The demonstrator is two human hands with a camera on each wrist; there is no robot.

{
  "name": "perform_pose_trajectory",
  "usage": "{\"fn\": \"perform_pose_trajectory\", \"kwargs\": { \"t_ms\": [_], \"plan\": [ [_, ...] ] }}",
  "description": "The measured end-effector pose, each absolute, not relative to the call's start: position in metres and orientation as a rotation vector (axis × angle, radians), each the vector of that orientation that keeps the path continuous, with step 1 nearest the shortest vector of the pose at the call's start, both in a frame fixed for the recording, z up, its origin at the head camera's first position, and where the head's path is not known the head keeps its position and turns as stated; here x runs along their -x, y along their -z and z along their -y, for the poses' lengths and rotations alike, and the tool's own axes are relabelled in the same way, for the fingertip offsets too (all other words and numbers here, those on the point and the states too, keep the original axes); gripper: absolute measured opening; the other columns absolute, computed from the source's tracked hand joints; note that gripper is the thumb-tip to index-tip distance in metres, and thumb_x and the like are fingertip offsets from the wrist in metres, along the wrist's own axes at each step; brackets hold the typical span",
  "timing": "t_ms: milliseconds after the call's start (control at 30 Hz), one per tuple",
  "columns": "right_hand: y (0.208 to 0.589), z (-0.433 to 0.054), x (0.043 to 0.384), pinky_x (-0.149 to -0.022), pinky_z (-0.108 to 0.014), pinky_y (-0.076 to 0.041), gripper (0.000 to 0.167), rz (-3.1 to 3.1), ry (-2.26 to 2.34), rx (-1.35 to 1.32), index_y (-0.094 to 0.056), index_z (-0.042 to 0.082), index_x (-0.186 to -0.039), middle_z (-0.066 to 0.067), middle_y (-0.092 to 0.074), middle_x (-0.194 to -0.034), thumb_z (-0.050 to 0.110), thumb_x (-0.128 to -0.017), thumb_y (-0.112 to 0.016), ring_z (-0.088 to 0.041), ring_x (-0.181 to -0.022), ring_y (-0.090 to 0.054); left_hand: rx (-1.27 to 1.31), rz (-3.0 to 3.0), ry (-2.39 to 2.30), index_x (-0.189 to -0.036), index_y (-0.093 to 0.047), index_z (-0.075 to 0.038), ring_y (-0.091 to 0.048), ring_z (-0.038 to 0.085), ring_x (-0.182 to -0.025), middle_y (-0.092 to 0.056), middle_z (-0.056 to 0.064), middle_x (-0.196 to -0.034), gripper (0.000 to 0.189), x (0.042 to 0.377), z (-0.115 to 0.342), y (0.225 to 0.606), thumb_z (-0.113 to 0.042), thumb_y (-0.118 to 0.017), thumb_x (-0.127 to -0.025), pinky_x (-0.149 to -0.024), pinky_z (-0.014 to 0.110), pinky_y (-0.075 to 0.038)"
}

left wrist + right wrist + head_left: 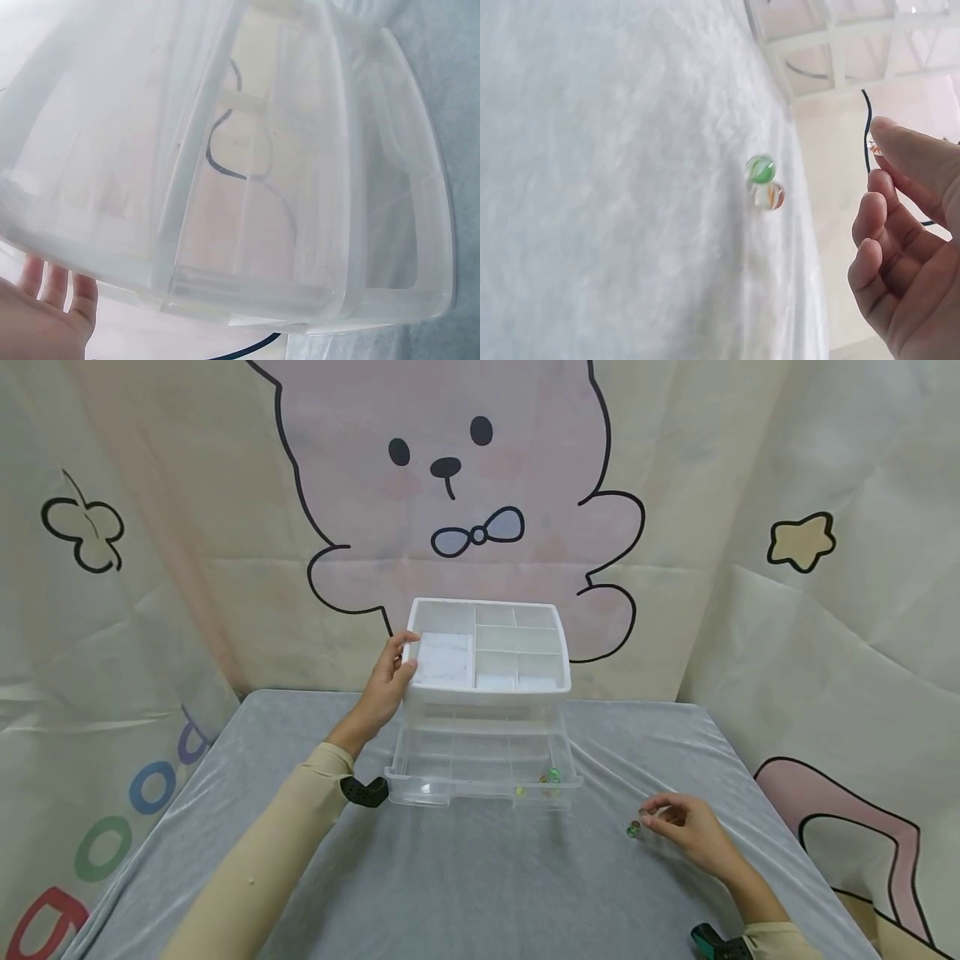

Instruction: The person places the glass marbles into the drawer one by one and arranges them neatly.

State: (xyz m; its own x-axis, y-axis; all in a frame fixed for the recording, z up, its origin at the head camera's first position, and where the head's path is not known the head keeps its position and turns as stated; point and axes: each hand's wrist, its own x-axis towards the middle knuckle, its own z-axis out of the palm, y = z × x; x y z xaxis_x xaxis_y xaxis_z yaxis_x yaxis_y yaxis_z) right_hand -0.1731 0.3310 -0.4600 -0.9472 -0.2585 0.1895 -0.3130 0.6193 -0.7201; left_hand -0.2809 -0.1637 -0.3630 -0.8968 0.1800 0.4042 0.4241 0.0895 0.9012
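Note:
A plastic storage box with a white compartment tray (487,692) on top and a clear divided drawer (480,789) below stands on the table. My left hand (382,687) grips the tray's left edge; in the left wrist view the fingers (54,289) lie against its side. Several glass marbles (553,774) sit in the drawer's right part. My right hand (693,835) is right of the box, pinching a clear marble with an orange swirl (874,148) between thumb and finger. Just beside it, a green marble (761,169) and an orange-streaked marble (769,196) touch on the cloth.
A grey-blue cloth (480,893) covers the table, with soft wrinkles. Behind it hangs a printed backdrop (525,560) with a bear drawing, and printed sheets line both sides. Each wrist wears a dark device (365,792).

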Motion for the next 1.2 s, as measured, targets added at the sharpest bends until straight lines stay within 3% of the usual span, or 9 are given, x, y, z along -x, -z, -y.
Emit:
{"fn": "perform_pose_trajectory", "kwargs": {
  "t_ms": [267,433,733,1067,1200],
  "plan": [
    [0.450,-0.319,0.170,-0.051,-0.025,-0.043,0.010,2.702,-1.298,-0.564,-0.072,0.004,-0.099,-0.009,-0.067,-0.074,0.004,-0.089,-0.073,-0.007,-0.055,-0.051,0.602,2.163,1.894,-0.145,-0.033,-0.010,-0.045,0.018,-0.102,-0.039,0.022,-0.133,0.038,0.279,0.163,0.363,-0.010,-0.036,-0.107,-0.080,0.023,-0.044],
    [0.443,-0.311,0.167,-0.053,-0.025,-0.045,0.011,2.680,-1.331,-0.595,-0.071,0.004,-0.099,-0.006,-0.069,-0.076,0.003,-0.089,-0.073,-0.012,-0.057,-0.056,0.604,2.166,1.884,-0.145,-0.033,-0.011,-0.045,0.018,-0.101,-0.040,0.022,-0.131,0.038,0.279,0.164,0.364,-0.010,-0.036,-0.107,-0.080,0.023,-0.044],
    [0.432,-0.298,0.164,-0.055,-0.025,-0.047,0.010,2.664,-1.334,-0.632,-0.072,0.004,-0.099,-0.013,-0.068,-0.076,0.002,-0.089,-0.073,-0.010,-0.059,-0.057,0.604,2.192,1.855,-0.146,-0.033,-0.011,-0.044,0.017,-0.100,-0.040,0.025,-0.131,0.039,0.280,0.164,0.364,-0.011,-0.036,-0.108,-0.079,0.023,-0.043],
    [0.418,-0.285,0.163,-0.056,-0.026,-0.049,0.013,2.598,-1.351,-0.726,-0.071,0.007,-0.100,0.000,-0.065,-0.073,0.000,-0.089,-0.072,-0.007,-0.060,-0.058,0.599,2.213,1.851,-0.147,-0.033,-0.014,-0.042,0.016,-0.093,-0.039,0.009,-0.114,0.038,0.278,0.164,0.363,-0.014,-0.036,-0.109,-0.078,0.025,-0.040],
    [0.413,-0.281,0.164,-0.056,-0.026,-0.048,0.014,2.558,-1.363,-0.778,-0.070,0.006,-0.099,0.000,-0.065,-0.073,-0.003,-0.089,-0.072,-0.007,-0.059,-0.057,0.600,2.212,1.846,-0.147,-0.034,-0.014,-0.040,0.015,-0.092,-0.038,0.008,-0.111,0.038,0.279,0.164,0.363,-0.013,-0.036,-0.108,-0.078,0.025,-0.039]
  ]
}}
